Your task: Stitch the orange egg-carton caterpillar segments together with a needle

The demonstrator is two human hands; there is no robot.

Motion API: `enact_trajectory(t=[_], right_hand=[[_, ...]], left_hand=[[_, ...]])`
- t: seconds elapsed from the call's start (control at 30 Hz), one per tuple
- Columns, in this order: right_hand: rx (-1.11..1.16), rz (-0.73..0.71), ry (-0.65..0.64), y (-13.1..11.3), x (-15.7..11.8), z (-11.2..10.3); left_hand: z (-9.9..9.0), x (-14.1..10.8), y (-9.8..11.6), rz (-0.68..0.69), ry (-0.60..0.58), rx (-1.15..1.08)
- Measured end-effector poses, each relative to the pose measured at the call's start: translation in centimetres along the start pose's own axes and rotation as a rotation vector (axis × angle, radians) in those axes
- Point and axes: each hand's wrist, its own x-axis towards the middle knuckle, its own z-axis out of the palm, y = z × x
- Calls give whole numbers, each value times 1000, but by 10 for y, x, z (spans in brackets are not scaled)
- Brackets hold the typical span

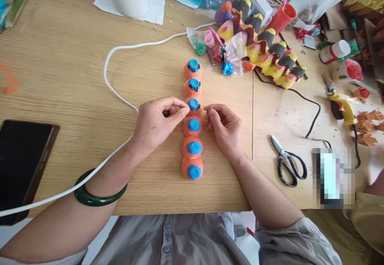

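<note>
An orange strip of several rounded bumps (192,147) lies upright down the middle of the table, each bump topped with a blue patch. Dark curved marks show on the patches of the upper bumps. My left hand (163,119) reaches the third bump from the left, thumb and forefinger pinched at its blue patch; a small dark lump shows between its curled fingers. To the right of the strip, my right hand (224,127) is curled with thumb near forefinger, close to the same bump; anything in its fingertips is too small to make out.
Black-handled scissors (288,161) lie right, beside a yellow glue gun (345,107). A painted carton strip (267,49), clay packets (225,53) and a red cup (282,19) stand behind. A white cable (117,49) crosses left, near a phone (24,161). A person's sleeve (367,213) shows at right.
</note>
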Motion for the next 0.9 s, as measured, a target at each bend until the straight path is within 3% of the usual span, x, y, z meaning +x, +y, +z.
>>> enact_trajectory(t=[0.9], right_hand=[[-119, -43, 20, -1, -3, 2]], left_hand=[[5, -2, -1, 35, 80, 28]])
